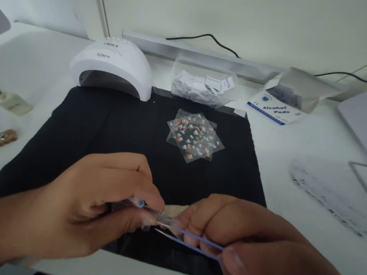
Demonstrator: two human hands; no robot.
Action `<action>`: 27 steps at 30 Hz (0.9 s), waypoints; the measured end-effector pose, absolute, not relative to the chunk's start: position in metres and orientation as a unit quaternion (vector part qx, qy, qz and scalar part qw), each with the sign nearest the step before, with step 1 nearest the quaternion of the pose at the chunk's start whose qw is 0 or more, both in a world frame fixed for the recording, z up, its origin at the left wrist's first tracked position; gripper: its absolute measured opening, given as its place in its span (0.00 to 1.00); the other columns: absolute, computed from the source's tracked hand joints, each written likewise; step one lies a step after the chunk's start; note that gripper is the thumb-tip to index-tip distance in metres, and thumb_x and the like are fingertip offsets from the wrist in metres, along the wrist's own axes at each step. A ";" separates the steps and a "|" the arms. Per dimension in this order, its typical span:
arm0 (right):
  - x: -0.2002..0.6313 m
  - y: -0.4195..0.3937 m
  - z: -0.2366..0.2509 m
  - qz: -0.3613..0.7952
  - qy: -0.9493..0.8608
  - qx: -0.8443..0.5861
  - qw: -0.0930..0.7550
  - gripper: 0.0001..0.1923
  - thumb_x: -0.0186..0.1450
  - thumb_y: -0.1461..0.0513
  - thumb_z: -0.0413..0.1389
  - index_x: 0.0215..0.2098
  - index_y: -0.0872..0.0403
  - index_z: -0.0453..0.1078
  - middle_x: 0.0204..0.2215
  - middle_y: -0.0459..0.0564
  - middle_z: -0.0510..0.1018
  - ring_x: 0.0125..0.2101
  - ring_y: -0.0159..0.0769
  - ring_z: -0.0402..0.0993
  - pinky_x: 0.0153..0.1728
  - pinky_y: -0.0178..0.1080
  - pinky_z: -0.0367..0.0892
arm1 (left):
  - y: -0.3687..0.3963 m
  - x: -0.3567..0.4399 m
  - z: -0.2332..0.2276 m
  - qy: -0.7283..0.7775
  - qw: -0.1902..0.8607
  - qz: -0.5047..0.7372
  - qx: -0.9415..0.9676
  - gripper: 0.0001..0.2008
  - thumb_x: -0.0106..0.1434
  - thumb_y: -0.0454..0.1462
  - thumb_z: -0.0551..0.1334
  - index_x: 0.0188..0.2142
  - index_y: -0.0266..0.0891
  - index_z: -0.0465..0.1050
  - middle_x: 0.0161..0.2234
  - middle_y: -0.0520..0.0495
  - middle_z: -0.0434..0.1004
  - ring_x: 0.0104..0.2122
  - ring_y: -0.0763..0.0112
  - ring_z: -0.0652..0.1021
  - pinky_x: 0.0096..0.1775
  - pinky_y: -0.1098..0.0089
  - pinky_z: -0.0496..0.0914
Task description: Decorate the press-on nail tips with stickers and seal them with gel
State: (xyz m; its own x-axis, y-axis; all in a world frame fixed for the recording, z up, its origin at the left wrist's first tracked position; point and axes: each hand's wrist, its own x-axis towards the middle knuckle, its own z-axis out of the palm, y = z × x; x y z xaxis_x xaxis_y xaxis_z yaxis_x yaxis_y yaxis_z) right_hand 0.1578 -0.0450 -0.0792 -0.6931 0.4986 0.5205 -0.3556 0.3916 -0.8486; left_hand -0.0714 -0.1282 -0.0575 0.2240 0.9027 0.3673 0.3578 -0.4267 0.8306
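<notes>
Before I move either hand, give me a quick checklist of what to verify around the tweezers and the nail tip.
1. Left hand has a pinch on the small nail tip: ok, fingertips closed on it.
2. Right hand holds the blue tweezers: ok, gripped between thumb and fingers.
3. Tweezer points meet the nail tip: cannot tell, the contact is blurred.
4. Anything held in the tweezer points: cannot tell, too small.
5. Sticker sheets lie within view on the black mat: ok, flat and overlapping.
6. White nail lamp stands apart from both hands: ok, at the mat's far edge.
</notes>
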 end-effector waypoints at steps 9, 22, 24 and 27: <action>0.148 -0.049 -0.072 0.561 -0.710 -0.061 0.421 0.15 0.72 0.59 0.49 0.49 0.49 0.77 0.30 0.51 0.77 0.30 0.40 0.80 0.29 0.44 0.81 | -0.129 -0.071 -0.058 0.440 0.313 0.438 0.718 0.06 0.64 0.27 0.63 0.40 0.37 0.74 0.31 0.51 0.72 0.28 0.78 0.75 0.28 0.78 0.70; 0.153 -0.046 -0.076 0.564 -0.723 -0.051 0.396 0.18 0.74 0.57 0.45 0.52 0.48 0.75 0.32 0.52 0.76 0.32 0.40 0.80 0.33 0.45 0.81 | -0.126 -0.070 -0.057 0.435 0.320 0.440 0.717 0.06 0.65 0.27 0.63 0.40 0.36 0.74 0.31 0.51 0.72 0.28 0.78 0.75 0.28 0.78 0.70; 0.153 -0.046 -0.077 0.563 -0.720 -0.055 0.402 0.18 0.74 0.57 0.46 0.52 0.48 0.75 0.32 0.52 0.77 0.32 0.40 0.81 0.33 0.46 0.81 | -0.126 -0.070 -0.057 0.434 0.316 0.442 0.719 0.06 0.65 0.27 0.63 0.39 0.36 0.74 0.30 0.50 0.73 0.28 0.77 0.75 0.28 0.78 0.70; 0.157 -0.046 -0.077 0.558 -0.730 -0.054 0.392 0.16 0.74 0.58 0.47 0.52 0.48 0.75 0.34 0.51 0.78 0.32 0.39 0.81 0.34 0.46 0.81 | -0.127 -0.070 -0.056 0.435 0.309 0.441 0.722 0.05 0.65 0.27 0.63 0.39 0.36 0.74 0.30 0.50 0.73 0.28 0.77 0.76 0.28 0.79 0.70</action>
State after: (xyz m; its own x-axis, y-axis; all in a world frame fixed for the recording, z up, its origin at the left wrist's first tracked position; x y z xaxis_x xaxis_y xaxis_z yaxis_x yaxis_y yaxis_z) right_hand 0.1567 -0.0463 -0.0772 -0.6870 0.5162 0.5114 -0.3579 0.3721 -0.8564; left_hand -0.0700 -0.1266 -0.0556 0.2333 0.9000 0.3682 0.3558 -0.4314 0.8290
